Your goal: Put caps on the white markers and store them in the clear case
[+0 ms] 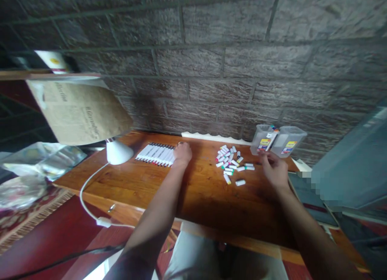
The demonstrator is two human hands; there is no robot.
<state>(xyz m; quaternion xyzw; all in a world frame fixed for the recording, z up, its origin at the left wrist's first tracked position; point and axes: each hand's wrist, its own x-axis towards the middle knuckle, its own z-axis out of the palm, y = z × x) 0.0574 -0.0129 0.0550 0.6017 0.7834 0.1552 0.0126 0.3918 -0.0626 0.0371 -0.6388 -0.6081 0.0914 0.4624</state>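
Observation:
A row of white markers (155, 154) lies side by side on the wooden desk, with dark tips along the far end. At the row's right end rests my left hand (183, 153), its fingers curled in; whatever they hold is hidden. My right hand (275, 170) is raised in front of two clear plastic containers, with thumb and fingers pinched together. I cannot make out what is between them. Several markers stand at the inner side of the left container (257, 141); the right container (290, 141) stands beside it. Between my hands lies a loose pile of short white marker caps (231, 161) with coloured ends.
A lamp (118, 152) with a paper-like shade stands at the desk's left, its white cord hanging over the front edge. A white scalloped strip (214, 138) runs along the brick wall. Plastic bags (45, 159) lie left of the desk, and a dark flat object (313, 199) at the right.

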